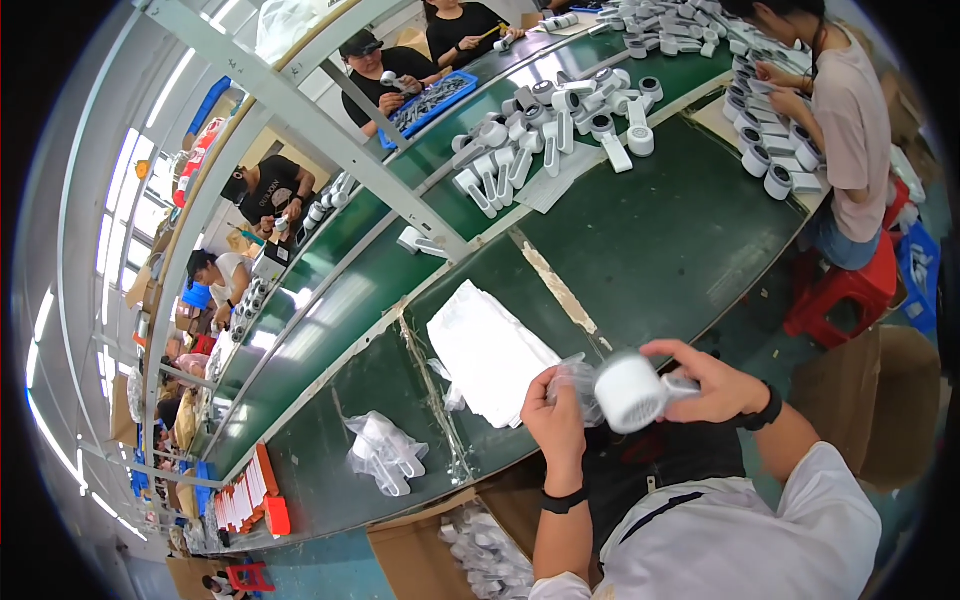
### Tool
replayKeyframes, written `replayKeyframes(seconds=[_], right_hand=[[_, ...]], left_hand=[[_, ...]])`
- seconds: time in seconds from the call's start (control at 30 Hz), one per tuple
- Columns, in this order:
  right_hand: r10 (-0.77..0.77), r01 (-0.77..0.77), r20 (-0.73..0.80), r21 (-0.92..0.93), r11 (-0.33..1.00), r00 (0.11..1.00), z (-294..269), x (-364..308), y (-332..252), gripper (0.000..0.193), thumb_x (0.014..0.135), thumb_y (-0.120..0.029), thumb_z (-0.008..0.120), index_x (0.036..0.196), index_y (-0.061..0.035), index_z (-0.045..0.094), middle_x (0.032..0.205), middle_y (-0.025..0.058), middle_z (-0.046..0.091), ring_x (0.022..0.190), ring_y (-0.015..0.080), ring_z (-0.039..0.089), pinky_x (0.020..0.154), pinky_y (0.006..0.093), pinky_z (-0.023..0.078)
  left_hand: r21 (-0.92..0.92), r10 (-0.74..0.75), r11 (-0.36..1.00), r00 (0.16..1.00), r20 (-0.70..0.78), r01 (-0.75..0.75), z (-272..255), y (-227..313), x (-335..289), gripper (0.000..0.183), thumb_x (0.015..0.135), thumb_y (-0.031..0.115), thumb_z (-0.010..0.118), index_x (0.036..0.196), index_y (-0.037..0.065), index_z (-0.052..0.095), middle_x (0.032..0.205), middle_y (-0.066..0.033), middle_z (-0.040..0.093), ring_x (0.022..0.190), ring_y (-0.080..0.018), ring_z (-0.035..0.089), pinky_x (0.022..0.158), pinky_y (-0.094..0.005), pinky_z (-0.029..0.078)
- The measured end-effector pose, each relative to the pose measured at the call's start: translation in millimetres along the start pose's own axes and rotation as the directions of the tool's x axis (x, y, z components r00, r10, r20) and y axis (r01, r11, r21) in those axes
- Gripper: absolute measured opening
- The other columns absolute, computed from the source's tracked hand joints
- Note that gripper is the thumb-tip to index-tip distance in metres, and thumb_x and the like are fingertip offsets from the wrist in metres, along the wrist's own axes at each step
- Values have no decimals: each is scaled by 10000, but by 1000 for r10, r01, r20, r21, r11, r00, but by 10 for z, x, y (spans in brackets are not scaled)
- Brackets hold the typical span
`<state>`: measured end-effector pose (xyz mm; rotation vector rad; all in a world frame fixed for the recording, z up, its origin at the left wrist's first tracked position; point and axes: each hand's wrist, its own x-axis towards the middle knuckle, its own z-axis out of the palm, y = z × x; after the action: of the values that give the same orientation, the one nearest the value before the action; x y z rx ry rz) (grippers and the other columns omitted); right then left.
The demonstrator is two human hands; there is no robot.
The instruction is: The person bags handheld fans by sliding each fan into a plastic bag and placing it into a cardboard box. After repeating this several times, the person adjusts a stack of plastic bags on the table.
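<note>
Two hands meet at six o'clock: right hand (712, 385) grips white handheld fan (632, 392), left hand (556, 412) pinches clear plastic bag (578, 380) (mouth barely open). Bag could snag or tear on the fan head; stack of bags (487, 355) lies at nine o'clock.

Handle of white round device (632, 392): mostly covered by right hand (712, 382).
Clear plastic bag (578, 382): edges lost against the device, opening impossible to make out.
Left hand (556, 416): fingertips hidden behind the bag.
Cardboard box (420, 548): cut off at bottom edge of frame; bagged contents too blurred to identify.
Bagged items (384, 452), lower centre-left: shapes indistinct through plastic.
Workers (268, 192), upper left: handheld parts too small to tell.
</note>
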<state>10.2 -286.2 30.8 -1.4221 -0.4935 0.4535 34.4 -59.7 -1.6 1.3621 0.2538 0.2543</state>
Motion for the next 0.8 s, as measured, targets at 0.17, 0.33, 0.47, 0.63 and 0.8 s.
replayKeyframes(seconds=[0.17,0.33,0.47,0.63,0.8], right_hand=[[324,-238,239,-329,914,915,-137,53,-171,1002,829,-177,694,1523,-77,-21,944,125,694,770,165,643,729,296,496],[251,-123,303,-385,915,919,-178,203,68,784,887,-259,629,1521,-134,186,1027,159,668,874,213,633,825,317,485],[404,-355,145,-279,892,903,-69,245,-3,634,905,-246,601,1482,-187,345,1022,108,672,868,203,630,830,329,490],[248,-266,-97,-293,918,964,160,259,45,584,896,-243,604,1440,-170,407,934,62,664,792,145,611,742,293,502],[314,-332,-153,-106,937,937,233,282,151,581,923,-184,594,1457,-124,374,839,19,605,651,93,557,588,252,474]], left_hand=[[116,-124,987,981,146,107,40,48,61,153,855,19,642,994,-43,647,907,-45,649,812,-87,577,719,-213,463],[32,-200,979,922,331,201,-53,77,101,173,839,-3,657,1007,-42,650,901,-54,656,799,-102,608,709,-230,494],[-9,-233,969,926,296,247,-177,152,135,171,814,-55,667,983,-35,651,898,-65,656,755,-102,612,679,-221,492],[99,45,993,977,210,-67,-82,145,67,119,806,-46,672,919,-17,649,810,-27,622,682,-85,571,625,-191,441],[279,364,854,887,284,-439,-50,171,16,145,787,-46,686,916,15,661,876,-15,593,747,-79,540,659,-201,417]])
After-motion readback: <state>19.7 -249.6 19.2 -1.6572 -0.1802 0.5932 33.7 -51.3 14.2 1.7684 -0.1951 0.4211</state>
